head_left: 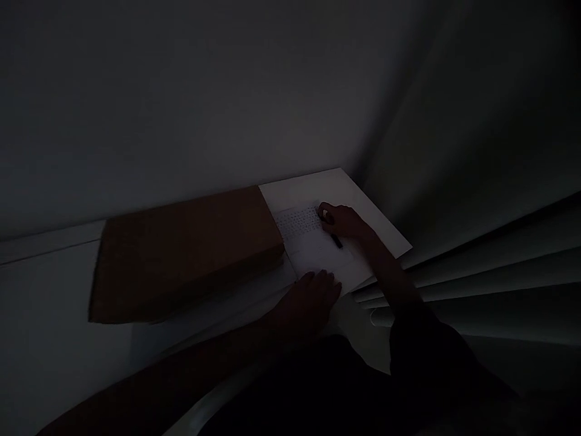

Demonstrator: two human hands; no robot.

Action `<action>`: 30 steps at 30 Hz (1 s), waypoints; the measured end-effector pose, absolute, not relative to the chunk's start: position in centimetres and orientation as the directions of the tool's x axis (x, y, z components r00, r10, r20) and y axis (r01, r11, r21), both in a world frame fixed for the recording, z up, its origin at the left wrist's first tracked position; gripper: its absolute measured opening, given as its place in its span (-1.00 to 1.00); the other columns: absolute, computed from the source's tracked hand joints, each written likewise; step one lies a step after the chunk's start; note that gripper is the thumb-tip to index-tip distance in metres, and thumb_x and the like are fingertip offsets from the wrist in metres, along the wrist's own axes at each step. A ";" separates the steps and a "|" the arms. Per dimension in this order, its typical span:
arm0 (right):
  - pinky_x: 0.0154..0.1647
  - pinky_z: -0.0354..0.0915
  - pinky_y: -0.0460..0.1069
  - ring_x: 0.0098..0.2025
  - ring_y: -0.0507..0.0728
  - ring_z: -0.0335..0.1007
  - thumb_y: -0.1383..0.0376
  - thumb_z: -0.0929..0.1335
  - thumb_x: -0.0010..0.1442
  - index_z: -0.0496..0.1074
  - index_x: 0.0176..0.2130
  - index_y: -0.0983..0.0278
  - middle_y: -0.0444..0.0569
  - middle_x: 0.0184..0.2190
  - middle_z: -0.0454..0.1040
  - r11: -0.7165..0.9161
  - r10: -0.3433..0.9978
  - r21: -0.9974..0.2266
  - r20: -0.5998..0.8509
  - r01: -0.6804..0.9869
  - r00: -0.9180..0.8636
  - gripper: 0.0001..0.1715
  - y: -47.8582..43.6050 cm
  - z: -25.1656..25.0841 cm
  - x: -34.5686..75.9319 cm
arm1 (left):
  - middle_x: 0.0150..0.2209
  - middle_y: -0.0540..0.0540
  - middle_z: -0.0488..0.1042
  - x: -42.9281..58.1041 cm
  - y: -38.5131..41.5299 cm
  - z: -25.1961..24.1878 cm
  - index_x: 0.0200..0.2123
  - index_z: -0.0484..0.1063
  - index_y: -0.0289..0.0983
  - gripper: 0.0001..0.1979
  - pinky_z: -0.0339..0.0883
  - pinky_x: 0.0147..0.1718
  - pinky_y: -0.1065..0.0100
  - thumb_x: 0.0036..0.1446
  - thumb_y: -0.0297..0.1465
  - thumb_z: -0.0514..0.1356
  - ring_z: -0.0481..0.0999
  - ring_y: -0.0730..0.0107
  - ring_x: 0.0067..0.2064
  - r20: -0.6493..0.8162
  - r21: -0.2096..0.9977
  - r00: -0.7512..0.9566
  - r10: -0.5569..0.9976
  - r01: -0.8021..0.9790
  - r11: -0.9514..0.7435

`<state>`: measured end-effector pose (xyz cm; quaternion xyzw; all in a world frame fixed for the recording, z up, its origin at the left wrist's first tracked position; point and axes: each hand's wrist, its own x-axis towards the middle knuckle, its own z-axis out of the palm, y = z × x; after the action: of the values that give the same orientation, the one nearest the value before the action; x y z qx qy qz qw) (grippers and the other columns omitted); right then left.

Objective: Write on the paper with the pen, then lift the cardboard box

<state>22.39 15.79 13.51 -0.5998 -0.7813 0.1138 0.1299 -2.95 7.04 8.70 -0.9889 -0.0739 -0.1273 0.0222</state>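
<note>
My right hand (341, 221) is reaching forward, arm nearly straight, fingers curling tight in a writing grip, dark sleeve covering the upper arm. My left hand (308, 301) is lying flat, palm down, fingers spreading forward, bare forearm running back toward lower left. Dim light, finger detail unclear.

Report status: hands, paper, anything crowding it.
Right hand shut on dark pen, tip on white printed paper sheet. Left hand flat on sheet's near edge. Brown cardboard box alongside.
</note>
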 end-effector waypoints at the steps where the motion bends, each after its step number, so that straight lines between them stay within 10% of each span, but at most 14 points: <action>1: -0.44 0.01 -0.09 -0.38 0.06 0.33 0.38 0.41 0.30 0.32 0.05 0.27 -0.14 -0.33 0.44 0.251 0.967 -0.327 0.051 0.911 -0.249 -0.66 15.8 13.5 22.4 | 0.23 -0.29 0.32 -3.0 7.0 8.6 0.27 0.26 -0.41 -0.53 0.21 0.11 0.01 0.42 -0.30 -0.04 0.30 -0.02 0.20 0.254 -0.025 0.957 0.142 0.153 -0.988; 13: -0.43 0.09 -0.08 -0.49 0.06 0.28 0.25 0.25 0.26 0.47 -0.07 0.34 -0.11 -0.46 0.41 0.371 0.927 -0.556 0.265 0.743 -0.265 -0.67 16.5 12.6 23.5 | 0.23 -0.30 0.32 -2.7 7.2 9.4 0.25 0.28 -0.41 -0.54 0.26 0.07 0.03 0.42 -0.29 -0.04 0.33 -0.02 0.18 0.134 0.003 0.981 0.142 0.143 -0.990; 20: -0.23 0.23 -0.02 -0.18 0.18 0.34 0.35 0.22 0.37 0.38 0.19 0.30 0.11 -0.08 0.40 0.411 0.894 -0.461 0.374 0.787 -0.247 -0.56 16.9 12.3 23.8 | 0.19 -0.29 0.35 -2.8 7.2 9.1 0.22 0.31 -0.42 -0.57 0.27 0.05 0.05 0.41 -0.34 -0.03 0.35 0.01 0.15 0.192 -0.006 0.970 0.148 0.152 -0.988; 25: -0.31 0.14 -0.02 -0.30 0.16 0.24 0.14 0.31 0.38 0.38 -0.22 0.32 0.04 -0.29 0.32 0.506 0.795 -0.394 0.557 0.767 -0.238 -0.72 17.6 12.2 23.6 | 0.20 -0.27 0.35 -2.8 7.2 8.3 0.21 0.33 -0.41 -0.56 0.24 0.07 0.05 0.43 -0.29 -0.05 0.33 0.02 0.16 0.313 -0.007 0.941 0.131 0.140 -0.990; 30: -0.52 0.02 -0.08 -0.55 0.04 0.09 -0.10 0.18 0.46 0.34 -0.29 0.32 -0.11 -0.54 0.21 0.417 0.907 -0.770 0.389 0.483 -0.163 -0.41 17.8 12.3 23.1 | 0.17 -0.29 0.37 -2.9 7.3 8.2 0.18 0.35 -0.43 -0.58 0.25 0.04 0.05 0.40 -0.33 -0.02 0.34 0.01 0.14 0.348 -0.009 0.929 0.127 0.139 -0.990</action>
<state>23.10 17.83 12.31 -0.4812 -0.7223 0.2448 0.4323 -2.93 7.31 8.18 -0.9819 -0.0677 -0.1758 0.0168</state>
